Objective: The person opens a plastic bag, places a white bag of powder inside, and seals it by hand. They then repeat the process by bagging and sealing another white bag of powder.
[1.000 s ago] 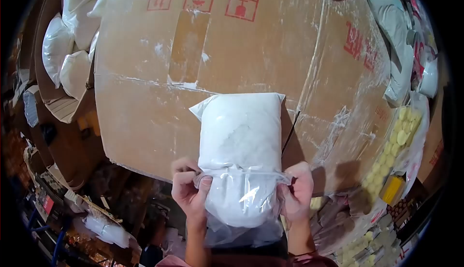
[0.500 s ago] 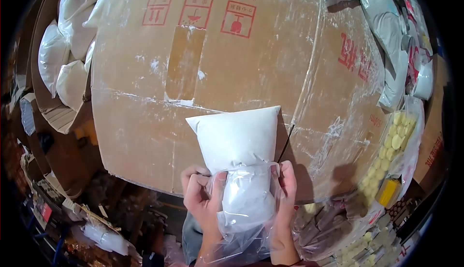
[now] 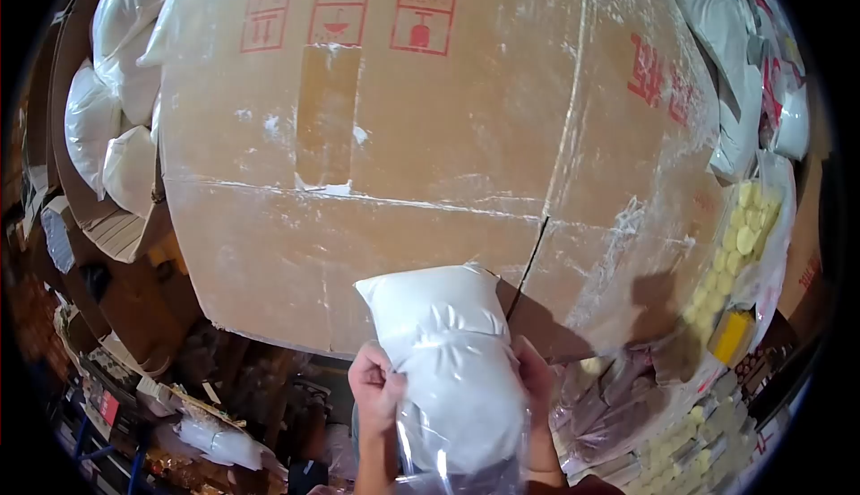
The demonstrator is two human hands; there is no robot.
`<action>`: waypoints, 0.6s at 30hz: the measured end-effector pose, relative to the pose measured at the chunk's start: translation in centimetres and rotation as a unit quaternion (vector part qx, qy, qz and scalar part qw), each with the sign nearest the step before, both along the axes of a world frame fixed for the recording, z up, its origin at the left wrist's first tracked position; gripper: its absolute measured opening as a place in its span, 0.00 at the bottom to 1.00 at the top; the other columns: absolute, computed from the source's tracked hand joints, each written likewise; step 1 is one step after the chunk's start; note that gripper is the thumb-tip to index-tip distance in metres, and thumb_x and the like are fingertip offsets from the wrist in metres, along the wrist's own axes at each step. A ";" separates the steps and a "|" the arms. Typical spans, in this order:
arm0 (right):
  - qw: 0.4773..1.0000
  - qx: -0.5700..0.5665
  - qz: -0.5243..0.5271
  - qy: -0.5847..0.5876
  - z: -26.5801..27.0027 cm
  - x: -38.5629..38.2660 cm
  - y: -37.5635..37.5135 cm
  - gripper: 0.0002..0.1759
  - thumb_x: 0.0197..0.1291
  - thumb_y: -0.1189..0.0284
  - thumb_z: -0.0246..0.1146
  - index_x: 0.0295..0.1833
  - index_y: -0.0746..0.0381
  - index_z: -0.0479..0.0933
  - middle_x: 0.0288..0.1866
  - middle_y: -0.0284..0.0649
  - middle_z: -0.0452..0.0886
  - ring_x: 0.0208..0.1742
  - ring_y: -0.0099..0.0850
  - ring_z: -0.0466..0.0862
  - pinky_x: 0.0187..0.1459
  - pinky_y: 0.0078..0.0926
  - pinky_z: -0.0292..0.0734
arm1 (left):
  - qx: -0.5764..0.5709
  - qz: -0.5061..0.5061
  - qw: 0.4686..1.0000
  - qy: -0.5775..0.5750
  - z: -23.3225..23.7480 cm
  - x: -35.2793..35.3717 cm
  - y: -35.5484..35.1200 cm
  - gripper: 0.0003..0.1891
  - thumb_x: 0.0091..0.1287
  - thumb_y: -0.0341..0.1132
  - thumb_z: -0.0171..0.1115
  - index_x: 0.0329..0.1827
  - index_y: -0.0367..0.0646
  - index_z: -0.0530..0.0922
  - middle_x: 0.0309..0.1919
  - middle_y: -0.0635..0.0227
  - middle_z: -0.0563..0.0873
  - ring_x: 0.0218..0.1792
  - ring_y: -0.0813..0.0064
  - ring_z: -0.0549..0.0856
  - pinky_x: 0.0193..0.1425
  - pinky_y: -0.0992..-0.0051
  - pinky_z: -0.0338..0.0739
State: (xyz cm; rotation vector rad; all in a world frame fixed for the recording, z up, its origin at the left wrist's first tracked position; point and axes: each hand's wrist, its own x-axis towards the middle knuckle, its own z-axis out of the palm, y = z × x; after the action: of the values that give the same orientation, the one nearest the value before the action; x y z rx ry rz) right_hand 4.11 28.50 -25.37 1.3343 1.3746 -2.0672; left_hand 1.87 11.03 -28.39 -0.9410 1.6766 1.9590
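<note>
A plump white pillow-shaped packet [image 3: 434,302] lies at the near edge of the cardboard sheet, its lower part inside a clear plastic bag [image 3: 461,405]. On the left side of the packet, my left hand [image 3: 376,386] has its fingers closed on the bag's edge. My right hand [image 3: 535,378] is at the opposite side, partly hidden behind the bag, its fingers curled against the plastic. The bag's loose end hangs toward me between my wrists.
A flattened cardboard sheet [image 3: 430,128] with red print covers the work surface. White packets [image 3: 92,123] fill a carton at the left. Along the right are more white packets [image 3: 717,38], a bag of pale yellow round pieces [image 3: 736,240] and a yellow box [image 3: 730,336].
The clear bag now covers more of the white packet. Packet and hands sit lower in the view, nearer to me, and the packet's top has moved down.
</note>
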 end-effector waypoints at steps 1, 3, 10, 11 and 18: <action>0.999 -0.040 -0.027 0.000 -0.5 0.0 -0.1 0.14 0.73 0.71 0.56 0.32 0.61 0.65 0.29 0.25 0.67 0.31 0.14 0.63 0.33 0.12 0.60 | 0.019 -0.032 0.999 -0.016 -0.9 1.0 -1.2 0.16 0.60 0.41 0.72 0.30 0.44 0.71 0.29 0.78 0.73 0.30 0.87 0.70 0.37 0.85 0.63; 1.000 -0.023 -0.006 0.003 -0.9 0.6 -0.3 0.12 0.72 0.71 0.57 0.34 0.60 0.65 0.31 0.24 0.69 0.33 0.11 0.65 0.34 0.10 0.61 | -0.023 -0.030 0.999 -0.001 -0.8 1.6 -1.7 0.09 0.62 0.30 0.68 0.35 0.40 0.74 0.32 0.73 0.74 0.32 0.84 0.72 0.41 0.84 0.67; 0.972 -0.160 -0.168 0.029 -0.1 -0.9 -1.5 0.08 0.68 0.76 0.60 0.39 0.61 0.67 0.35 0.29 0.73 0.38 0.15 0.72 0.41 0.15 0.69 | -0.074 0.106 0.992 0.003 -0.4 -0.5 0.9 0.11 0.64 0.23 0.60 0.45 0.37 0.68 0.44 0.51 0.81 0.39 0.72 0.82 0.48 0.74 0.78; 0.966 -0.175 -0.187 0.037 0.0 -1.5 -1.7 0.08 0.67 0.77 0.61 0.39 0.62 0.67 0.35 0.30 0.74 0.38 0.16 0.72 0.42 0.15 0.69 | -0.118 0.085 0.989 0.041 -0.9 -0.2 1.2 0.12 0.65 0.23 0.60 0.46 0.38 0.67 0.43 0.52 0.81 0.40 0.72 0.82 0.48 0.74 0.78; 0.934 0.323 0.102 0.113 -0.3 -2.2 -2.2 0.07 0.56 0.85 0.65 0.37 0.70 0.73 0.35 0.43 0.78 0.36 0.29 0.78 0.41 0.23 0.74 | -0.168 -0.121 0.978 -0.039 0.5 -3.8 0.0 0.11 0.62 0.23 0.62 0.48 0.37 0.76 0.43 0.62 0.84 0.45 0.74 0.83 0.50 0.76 0.78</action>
State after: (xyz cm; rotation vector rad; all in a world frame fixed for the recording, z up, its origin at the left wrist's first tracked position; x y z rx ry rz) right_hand 1.87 26.33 -25.68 1.1080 2.3258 -1.7303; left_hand -1.97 11.00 -27.93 -0.8638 2.0092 1.4927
